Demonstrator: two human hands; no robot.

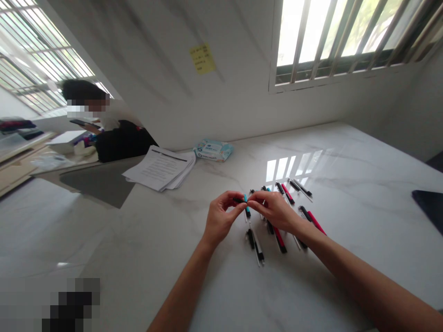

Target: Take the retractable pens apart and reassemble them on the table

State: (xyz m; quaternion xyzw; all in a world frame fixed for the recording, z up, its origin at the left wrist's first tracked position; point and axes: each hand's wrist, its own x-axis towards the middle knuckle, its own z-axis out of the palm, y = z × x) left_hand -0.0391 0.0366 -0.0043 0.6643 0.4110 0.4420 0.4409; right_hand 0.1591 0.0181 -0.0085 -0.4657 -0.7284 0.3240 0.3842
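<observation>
My left hand (221, 219) pinches a small black pen part (238, 200) between thumb and fingers. At that part's right end, the closed fingertips of my right hand (277, 210) meet it. Just beneath the two hands lies a teal and black pen barrel (247, 212). Disassembled pens are laid out in groups on the table, with barrels, black pieces and thin refills side by side. Among them are a silver and black barrel (258, 246), a red barrel (278, 237) and another red barrel (315, 222). My right hand and forearm cover some of the pieces.
A white marbled table (145, 276) carries a stack of printed sheets (161, 168) and a blue wipes packet (213, 151) by the wall. At the right edge is a dark flat object (429, 207). Another person (117, 133) sits beyond the partition, at the left.
</observation>
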